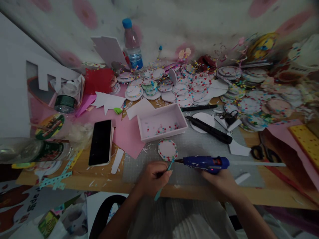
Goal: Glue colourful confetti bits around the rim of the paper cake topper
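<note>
My left hand [155, 177], lower centre of frame, pinches a thin teal stick [164, 179] between thumb and fingers, upper tip aimed at the round dotted disc [167, 149] lying flat just above it on the grey mat [199, 146]. My right hand [221, 179] is wrapped tight around the blue glue gun [203, 163], held level with its nozzle pointing left so it meets the stick's tip right at the disc's lower edge; I judge that's why both converge there. One disc on the mat, one stick, one gun.

Just above the disc sits one pink tray [161, 123] with confetti bits inside, close to hand. One black phone [100, 142] lies left of centre, screen up. One water bottle [132, 44] stands upright at top centre. Scissors: one orange-handled pair [264, 153] at right. Finished discs pile across the upper right, too many and too blurred to count.
</note>
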{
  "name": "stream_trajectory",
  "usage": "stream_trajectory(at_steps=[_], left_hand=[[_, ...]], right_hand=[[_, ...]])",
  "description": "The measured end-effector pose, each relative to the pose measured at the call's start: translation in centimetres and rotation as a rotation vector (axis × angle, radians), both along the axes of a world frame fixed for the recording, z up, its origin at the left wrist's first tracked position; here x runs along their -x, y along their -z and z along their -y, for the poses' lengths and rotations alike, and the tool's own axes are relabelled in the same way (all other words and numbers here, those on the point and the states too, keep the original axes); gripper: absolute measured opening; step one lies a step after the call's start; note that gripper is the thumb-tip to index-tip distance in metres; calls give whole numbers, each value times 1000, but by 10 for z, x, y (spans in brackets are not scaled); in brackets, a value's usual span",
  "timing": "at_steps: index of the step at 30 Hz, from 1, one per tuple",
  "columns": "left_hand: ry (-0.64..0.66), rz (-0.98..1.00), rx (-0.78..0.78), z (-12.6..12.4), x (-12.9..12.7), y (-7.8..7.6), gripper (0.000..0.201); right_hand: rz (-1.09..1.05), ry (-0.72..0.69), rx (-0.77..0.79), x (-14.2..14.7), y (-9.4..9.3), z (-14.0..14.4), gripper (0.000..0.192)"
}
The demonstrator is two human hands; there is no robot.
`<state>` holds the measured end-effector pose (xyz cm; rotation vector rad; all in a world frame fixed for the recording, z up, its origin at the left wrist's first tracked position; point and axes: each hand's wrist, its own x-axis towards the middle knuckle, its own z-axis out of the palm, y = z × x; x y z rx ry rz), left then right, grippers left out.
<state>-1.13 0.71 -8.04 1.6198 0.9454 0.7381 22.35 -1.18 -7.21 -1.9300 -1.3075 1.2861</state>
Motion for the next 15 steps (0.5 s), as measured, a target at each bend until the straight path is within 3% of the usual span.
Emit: stream_trajectory(at_steps=[8,15], left_hand=[[-1,-3,-4,-1,-1,-2,40],[2,3,-8,-1,-1,-3,39]], right_hand=[[32,-95,-3,-5,4,-2,23],[21,-92,2,-5,3,-3,23]])
